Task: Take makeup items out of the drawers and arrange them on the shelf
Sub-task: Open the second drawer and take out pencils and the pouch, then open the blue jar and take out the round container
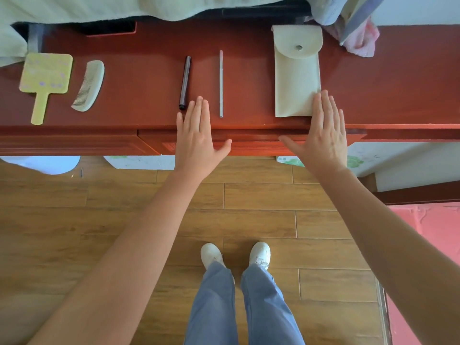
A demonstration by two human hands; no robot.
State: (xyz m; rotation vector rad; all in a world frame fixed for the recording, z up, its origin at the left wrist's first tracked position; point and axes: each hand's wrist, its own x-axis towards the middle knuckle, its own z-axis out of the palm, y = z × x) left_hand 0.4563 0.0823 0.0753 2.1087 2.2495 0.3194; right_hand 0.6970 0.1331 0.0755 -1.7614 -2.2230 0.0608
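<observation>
On the red-brown shelf top lie a yellow hand mirror, a pale comb, a dark tube, a thin silver pencil and a beige snap pouch. My left hand is flat with straight fingers over the shelf's front edge, between the dark tube and the pencil. My right hand is flat too, its fingertips at the pouch's near right corner. Neither hand holds anything. The drawer front below the edge looks pushed in.
Pale green bedding hangs over the shelf's back edge, and pink cloth lies at the back right. Below are wood flooring, my legs and white shoes. A red surface is at right.
</observation>
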